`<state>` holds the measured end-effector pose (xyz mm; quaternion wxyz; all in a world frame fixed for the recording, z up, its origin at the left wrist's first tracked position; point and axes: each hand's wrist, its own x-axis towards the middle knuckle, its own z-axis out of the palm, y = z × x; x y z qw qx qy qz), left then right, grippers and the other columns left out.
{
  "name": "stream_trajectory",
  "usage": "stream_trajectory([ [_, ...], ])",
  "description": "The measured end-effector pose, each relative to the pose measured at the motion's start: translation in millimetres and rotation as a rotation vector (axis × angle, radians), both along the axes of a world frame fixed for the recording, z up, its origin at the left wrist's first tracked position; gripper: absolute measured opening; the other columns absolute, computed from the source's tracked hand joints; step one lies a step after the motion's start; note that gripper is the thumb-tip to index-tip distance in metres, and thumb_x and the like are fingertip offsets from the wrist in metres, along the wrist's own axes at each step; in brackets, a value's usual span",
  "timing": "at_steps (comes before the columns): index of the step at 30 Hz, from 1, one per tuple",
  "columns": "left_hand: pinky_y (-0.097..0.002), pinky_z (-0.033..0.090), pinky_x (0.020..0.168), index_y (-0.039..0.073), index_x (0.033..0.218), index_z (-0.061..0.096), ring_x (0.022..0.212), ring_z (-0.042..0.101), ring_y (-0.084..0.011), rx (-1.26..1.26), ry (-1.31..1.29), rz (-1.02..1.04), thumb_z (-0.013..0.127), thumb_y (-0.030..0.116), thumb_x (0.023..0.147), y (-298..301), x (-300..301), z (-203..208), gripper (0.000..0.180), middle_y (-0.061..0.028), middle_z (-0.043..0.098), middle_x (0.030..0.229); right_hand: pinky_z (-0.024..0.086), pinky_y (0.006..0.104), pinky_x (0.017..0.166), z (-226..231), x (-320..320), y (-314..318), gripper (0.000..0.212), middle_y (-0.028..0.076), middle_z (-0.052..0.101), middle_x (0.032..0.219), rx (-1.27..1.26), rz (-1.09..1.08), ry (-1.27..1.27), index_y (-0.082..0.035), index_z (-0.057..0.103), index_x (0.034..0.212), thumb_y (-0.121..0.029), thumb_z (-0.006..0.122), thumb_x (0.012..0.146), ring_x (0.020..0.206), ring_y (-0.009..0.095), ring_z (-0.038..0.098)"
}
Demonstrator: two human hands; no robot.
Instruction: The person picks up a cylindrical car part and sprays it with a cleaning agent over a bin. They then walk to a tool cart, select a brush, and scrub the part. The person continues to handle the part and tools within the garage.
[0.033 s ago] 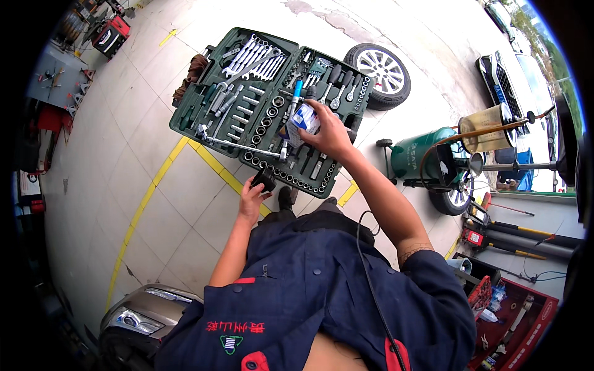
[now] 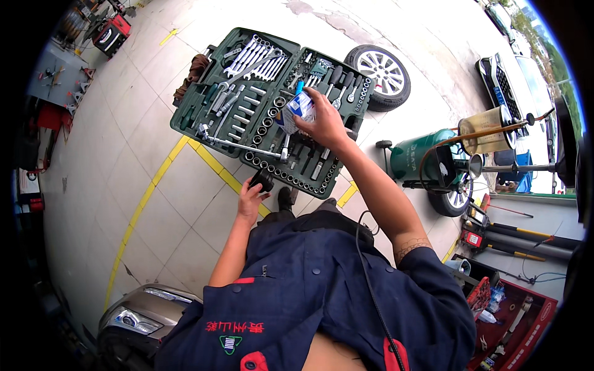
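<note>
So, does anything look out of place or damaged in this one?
A long metal bar lies across both halves of the open tool case, apparently loose, unlike the orderly rows of sockets. Near the top of the view, a discoloured patch marks the pale floor; whether wear or stain, I can't tell.

Hands (image 2: 327, 127): two. Tool case (image 2: 184, 119): one. Blue-and-white box (image 2: 299, 106): one. Black round part (image 2: 264, 180): one. Silver-spoked wheels (image 2: 380, 72): two. Green tank (image 2: 416, 153): one.
</note>
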<state>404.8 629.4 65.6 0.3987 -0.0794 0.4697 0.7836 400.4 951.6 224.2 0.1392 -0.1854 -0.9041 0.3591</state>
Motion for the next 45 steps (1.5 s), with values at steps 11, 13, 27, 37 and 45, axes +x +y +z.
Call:
stream_trajectory([
  [11, -0.0450, 0.058, 0.093, 0.005, 0.140, 0.054, 0.113, 0.069, -0.0234, -0.076, 0.014, 0.108, 0.077, 0.017, 0.092, -43.6, -10.5, -4.7, 0.054, -0.0109, 0.068, 0.127, 0.058, 0.0480, 0.095, -55.3, -37.6, -67.0, 0.080, 0.017, 0.064, 0.123, 0.246, 0.253, -0.206, -0.017, 0.048, 0.156, -0.040, 0.083, 0.087, 0.115, 0.037, 0.068],
  [13, -0.0434, 0.058, 0.093, 0.004, 0.141, 0.054, 0.113, 0.069, -0.0229, -0.098, 0.042, 0.107, 0.078, 0.018, 0.091, -47.0, -14.7, -2.9, 0.057, -0.0109, 0.068, 0.127, 0.060, 0.0480, 0.090, -47.4, -38.2, -66.0, 0.084, 0.017, 0.065, 0.118, 0.284, 0.268, -0.243, -0.015, 0.045, 0.158, -0.041, 0.082, 0.087, 0.110, 0.037, 0.069],
  [27, -0.0420, 0.057, 0.092, 0.003, 0.142, 0.052, 0.112, 0.069, -0.0216, -0.106, 0.045, -0.005, 0.080, 0.019, 0.090, -25.7, -34.2, -5.6, 0.061, -0.0109, 0.066, 0.128, 0.057, 0.0451, 0.099, -56.4, -17.7, -68.5, 0.091, 0.014, 0.061, 0.142, 0.248, 0.182, -0.255, -0.014, 0.037, 0.165, -0.040, 0.082, 0.090, 0.125, 0.035, 0.065],
  [37, -0.0432, 0.059, 0.091, 0.002, 0.142, 0.052, 0.111, 0.069, -0.0226, -0.145, 0.037, -0.080, 0.079, 0.018, 0.091, -15.2, -38.9, -10.7, 0.060, -0.0110, 0.066, 0.126, 0.044, 0.0496, 0.117, -47.4, -18.0, -42.2, 0.085, 0.028, 0.059, 0.150, -0.109, 0.280, -0.254, -0.017, 0.030, 0.169, -0.053, 0.069, 0.101, 0.137, 0.046, 0.057],
  [45, -0.0427, 0.058, 0.091, 0.002, 0.142, 0.052, 0.111, 0.069, -0.0220, -0.119, 0.037, -0.067, 0.079, 0.018, 0.091, -23.8, -43.9, -5.3, 0.060, -0.0109, 0.066, 0.126, 0.042, 0.0477, 0.117, -86.5, 52.6, 44.2, 0.080, 0.017, 0.060, 0.147, 0.365, -0.027, -0.580, -0.012, 0.041, 0.163, -0.021, 0.069, 0.089, 0.137, 0.035, 0.056],
])
